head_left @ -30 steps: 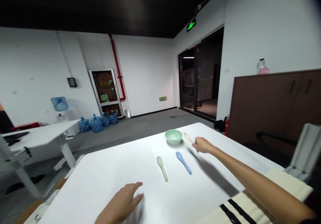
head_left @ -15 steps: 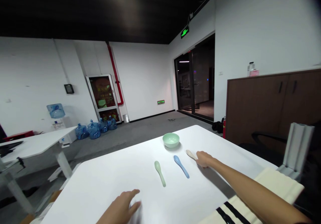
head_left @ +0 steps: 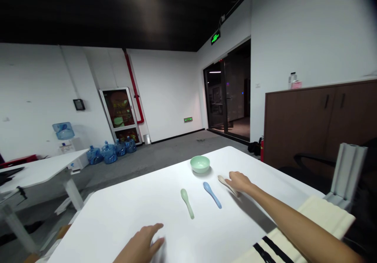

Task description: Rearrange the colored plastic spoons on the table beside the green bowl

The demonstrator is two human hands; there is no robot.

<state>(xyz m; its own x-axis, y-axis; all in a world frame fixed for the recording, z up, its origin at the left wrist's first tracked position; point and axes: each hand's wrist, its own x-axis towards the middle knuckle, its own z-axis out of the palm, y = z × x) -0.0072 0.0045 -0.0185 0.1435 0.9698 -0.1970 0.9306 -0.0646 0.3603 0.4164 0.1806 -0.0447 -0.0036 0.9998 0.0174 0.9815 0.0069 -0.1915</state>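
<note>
At the right of the white table (head_left: 141, 200), my right hand (head_left: 240, 181) is over a beige spoon (head_left: 221, 179), its fingers closed at the spoon's neck. The bowl end and the tip of the handle show on either side of the fingers. A blue spoon (head_left: 212, 195) lies just left of that hand, and a pale green spoon (head_left: 187, 204) lies farther left. Behind the spoons stands a light green bowl (head_left: 200, 164). My left hand (head_left: 145, 239) hovers near the table's front, fingers apart, holding nothing.
Cream cloth with black stripes (head_left: 312, 216) lies at the table's right front, under my right forearm. A grey metal profile (head_left: 347, 172) rises beside it. A black chair (head_left: 306, 160) and a brown cabinet (head_left: 297, 125) stand to the right. Another white table (head_left: 53, 168) is at left.
My right hand has shifted slightly up and away from the handle's end, which now shows below it. The beige spoon, the other spoons, the bowl and my left hand keep their places.
</note>
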